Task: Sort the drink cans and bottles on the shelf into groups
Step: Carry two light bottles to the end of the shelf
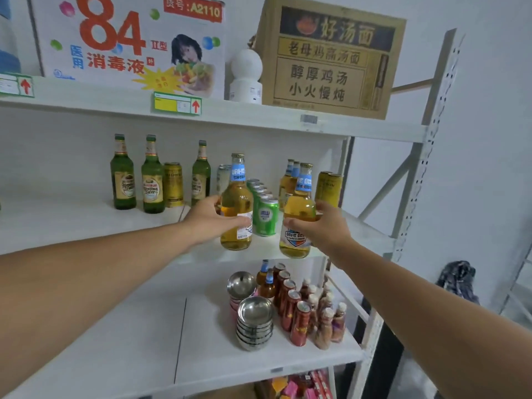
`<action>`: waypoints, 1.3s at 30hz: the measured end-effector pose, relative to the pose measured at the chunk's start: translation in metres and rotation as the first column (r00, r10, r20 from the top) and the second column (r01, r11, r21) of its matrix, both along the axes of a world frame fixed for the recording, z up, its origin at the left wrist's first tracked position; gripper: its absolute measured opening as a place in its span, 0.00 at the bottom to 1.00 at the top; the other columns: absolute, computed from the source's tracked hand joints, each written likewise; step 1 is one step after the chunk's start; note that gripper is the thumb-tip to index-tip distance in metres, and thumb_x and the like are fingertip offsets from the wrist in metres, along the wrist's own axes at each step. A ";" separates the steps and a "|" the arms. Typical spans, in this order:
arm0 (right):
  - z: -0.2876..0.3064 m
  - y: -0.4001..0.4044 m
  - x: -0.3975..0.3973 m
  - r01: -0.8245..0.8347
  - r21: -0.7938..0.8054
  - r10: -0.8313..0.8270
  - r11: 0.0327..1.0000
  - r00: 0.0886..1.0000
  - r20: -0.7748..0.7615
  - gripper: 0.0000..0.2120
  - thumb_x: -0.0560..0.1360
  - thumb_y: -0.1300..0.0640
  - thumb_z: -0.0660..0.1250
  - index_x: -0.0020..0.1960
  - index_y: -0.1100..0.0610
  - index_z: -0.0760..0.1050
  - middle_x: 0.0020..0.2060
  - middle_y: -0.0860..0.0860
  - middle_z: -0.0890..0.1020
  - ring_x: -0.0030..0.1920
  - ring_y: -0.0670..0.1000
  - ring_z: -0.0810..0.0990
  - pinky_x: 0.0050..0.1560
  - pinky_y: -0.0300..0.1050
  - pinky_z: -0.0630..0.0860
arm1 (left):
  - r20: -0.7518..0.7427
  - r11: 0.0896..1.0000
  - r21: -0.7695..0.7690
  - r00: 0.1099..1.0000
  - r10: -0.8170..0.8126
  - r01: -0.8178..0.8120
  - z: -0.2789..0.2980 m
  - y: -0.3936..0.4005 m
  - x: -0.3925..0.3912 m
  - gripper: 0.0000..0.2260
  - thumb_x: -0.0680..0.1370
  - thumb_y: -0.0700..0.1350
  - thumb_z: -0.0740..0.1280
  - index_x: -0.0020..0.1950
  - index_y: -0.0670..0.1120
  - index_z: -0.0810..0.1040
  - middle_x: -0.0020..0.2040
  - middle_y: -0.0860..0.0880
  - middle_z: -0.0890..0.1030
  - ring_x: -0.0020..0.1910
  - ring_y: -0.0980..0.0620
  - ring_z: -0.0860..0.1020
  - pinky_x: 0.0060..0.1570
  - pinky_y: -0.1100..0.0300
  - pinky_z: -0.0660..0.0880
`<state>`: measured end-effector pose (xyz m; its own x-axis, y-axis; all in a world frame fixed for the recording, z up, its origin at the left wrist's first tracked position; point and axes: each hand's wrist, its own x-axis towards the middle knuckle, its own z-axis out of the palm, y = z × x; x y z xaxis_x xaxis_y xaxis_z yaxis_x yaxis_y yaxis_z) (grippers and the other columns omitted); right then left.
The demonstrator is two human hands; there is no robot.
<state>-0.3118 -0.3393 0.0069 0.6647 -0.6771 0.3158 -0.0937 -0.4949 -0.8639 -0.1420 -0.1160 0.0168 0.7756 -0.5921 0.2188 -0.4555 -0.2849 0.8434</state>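
Shelf point(86, 226) backs left hand point(211, 218) and right hand point(322, 226), each gripping a bottle.

white can point(223, 180): hiding mostly behind a bottle point(236, 203)
bottom goods point(299, 387): being cut by the edge
price tags point(177, 103): print blurring, unreadable

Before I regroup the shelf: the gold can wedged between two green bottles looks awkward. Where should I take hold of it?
Probably by the top rim of the gold can, coming from above and in front. It stands upright with one green bottle close on its left and another to its right, so its sides offer little finger room.
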 end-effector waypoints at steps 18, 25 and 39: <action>-0.010 -0.148 -0.054 0.170 -0.010 -0.169 0.985 0.985 0.037 0.42 0.65 0.43 0.85 0.72 0.51 0.72 0.58 0.50 0.83 0.56 0.54 0.85 0.58 0.59 0.85 | -0.027 0.996 0.013 0.996 -0.086 0.086 -0.014 -0.190 -0.043 0.29 0.64 0.61 0.85 0.62 0.56 0.83 0.54 0.57 0.88 0.55 0.53 0.86 0.59 0.53 0.82; -0.002 -0.192 -0.010 0.217 -0.022 -0.216 0.976 0.976 0.033 0.40 0.64 0.39 0.85 0.70 0.48 0.74 0.56 0.49 0.85 0.54 0.53 0.86 0.54 0.57 0.86 | -0.025 0.999 0.001 0.999 -0.042 0.042 -0.010 -0.253 0.008 0.26 0.67 0.58 0.85 0.62 0.55 0.84 0.55 0.55 0.88 0.56 0.50 0.85 0.62 0.48 0.82; -0.004 -0.271 0.068 0.073 0.022 -0.073 0.997 0.997 0.005 0.47 0.57 0.33 0.84 0.70 0.48 0.73 0.57 0.48 0.85 0.54 0.53 0.87 0.55 0.59 0.86 | -0.064 0.972 0.004 0.970 0.236 -0.236 -0.034 -0.342 0.067 0.32 0.69 0.54 0.85 0.69 0.51 0.78 0.63 0.47 0.84 0.63 0.43 0.82 0.65 0.47 0.80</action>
